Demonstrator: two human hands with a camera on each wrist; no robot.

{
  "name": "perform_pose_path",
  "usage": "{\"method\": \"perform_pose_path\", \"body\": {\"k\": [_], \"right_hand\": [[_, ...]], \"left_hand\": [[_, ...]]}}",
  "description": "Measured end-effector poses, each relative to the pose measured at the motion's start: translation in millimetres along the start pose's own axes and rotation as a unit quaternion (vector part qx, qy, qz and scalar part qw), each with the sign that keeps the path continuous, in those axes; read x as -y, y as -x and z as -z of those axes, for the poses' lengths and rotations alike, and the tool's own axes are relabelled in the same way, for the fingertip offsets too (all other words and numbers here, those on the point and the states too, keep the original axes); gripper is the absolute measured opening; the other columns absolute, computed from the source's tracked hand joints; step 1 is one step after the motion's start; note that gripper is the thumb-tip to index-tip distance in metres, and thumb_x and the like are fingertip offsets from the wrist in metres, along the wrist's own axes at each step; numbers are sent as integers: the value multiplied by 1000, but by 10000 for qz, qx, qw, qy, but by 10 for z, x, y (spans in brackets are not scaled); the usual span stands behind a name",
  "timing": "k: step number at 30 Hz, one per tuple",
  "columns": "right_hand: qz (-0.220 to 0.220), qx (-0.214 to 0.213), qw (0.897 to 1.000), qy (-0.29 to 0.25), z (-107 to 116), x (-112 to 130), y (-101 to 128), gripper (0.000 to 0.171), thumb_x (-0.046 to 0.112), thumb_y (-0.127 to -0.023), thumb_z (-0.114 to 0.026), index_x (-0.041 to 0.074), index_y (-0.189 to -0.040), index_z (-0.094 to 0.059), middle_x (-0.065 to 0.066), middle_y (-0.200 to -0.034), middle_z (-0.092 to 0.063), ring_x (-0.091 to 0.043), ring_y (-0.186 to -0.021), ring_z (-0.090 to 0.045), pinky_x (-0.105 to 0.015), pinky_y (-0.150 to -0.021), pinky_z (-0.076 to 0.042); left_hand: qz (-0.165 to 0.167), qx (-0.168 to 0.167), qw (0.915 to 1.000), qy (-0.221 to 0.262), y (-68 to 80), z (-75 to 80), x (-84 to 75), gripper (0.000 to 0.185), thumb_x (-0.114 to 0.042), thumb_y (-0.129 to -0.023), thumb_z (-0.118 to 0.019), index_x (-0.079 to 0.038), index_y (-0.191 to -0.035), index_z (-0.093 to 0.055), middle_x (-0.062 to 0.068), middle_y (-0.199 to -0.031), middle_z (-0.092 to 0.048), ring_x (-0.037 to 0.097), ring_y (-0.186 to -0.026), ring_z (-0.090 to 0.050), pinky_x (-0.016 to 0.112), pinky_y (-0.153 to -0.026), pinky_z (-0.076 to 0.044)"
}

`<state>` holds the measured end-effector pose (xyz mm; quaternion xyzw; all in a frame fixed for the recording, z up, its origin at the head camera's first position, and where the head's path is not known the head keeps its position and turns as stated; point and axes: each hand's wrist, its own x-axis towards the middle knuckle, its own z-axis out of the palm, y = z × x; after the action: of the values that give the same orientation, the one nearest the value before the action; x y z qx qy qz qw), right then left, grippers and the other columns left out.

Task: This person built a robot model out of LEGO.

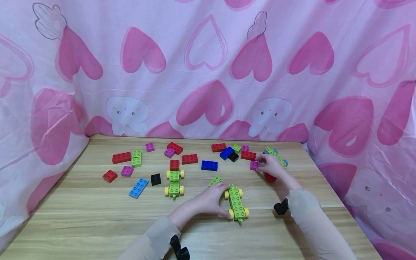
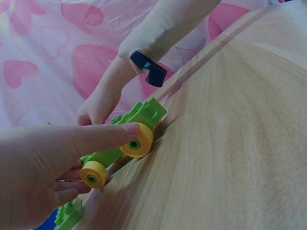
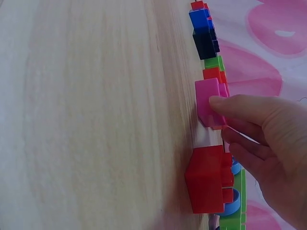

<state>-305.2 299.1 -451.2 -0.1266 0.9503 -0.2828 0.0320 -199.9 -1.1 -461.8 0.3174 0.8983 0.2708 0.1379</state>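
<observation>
Near edge, left hand: your left hand rests on the tabletop with its fingers laid along the left side of the green wheeled base; the thumb presses a yellow wheel and the other fingers curl at the base's far end, so the hand has hold of it.
Wheeled base: it stands on its yellow wheels near the middle of the tabletop's near half, its length running from near to far.
Right side, right hand: your right hand reaches to the far right, fingers curled, thumb tip on a small pink brick that it pinches; you cannot tell whether the brick is lifted.
Beside the right hand: a red brick sits on the tabletop just below the palm, and a green plate with blue wheels lies just beyond the hand.
Left of the base: a second green wheeled piece with a red brick at its far end, well apart from your hands.
Far side: loose red, blue, black, pink and green bricks are scattered across the tabletop.
Backdrop: a pink heart-print cloth hangs behind and at both sides.
</observation>
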Motion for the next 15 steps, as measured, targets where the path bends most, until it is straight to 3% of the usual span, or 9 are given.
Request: {"method": "perform_pose_path", "body": {"k": [15], "right_hand": [[13, 168, 9992, 376, -33, 30, -58, 37, 12, -83, -77, -1, -116, -66, -18, -109, -67, -30, -100, -61, -48, -91, -53]], "left_hand": [[72, 62, 9999, 47, 4, 13, -12, 99, -49, -69, -85, -12, -149, -40, 11, -153, -41, 27, -143, -36, 42, -116, -34]]}}
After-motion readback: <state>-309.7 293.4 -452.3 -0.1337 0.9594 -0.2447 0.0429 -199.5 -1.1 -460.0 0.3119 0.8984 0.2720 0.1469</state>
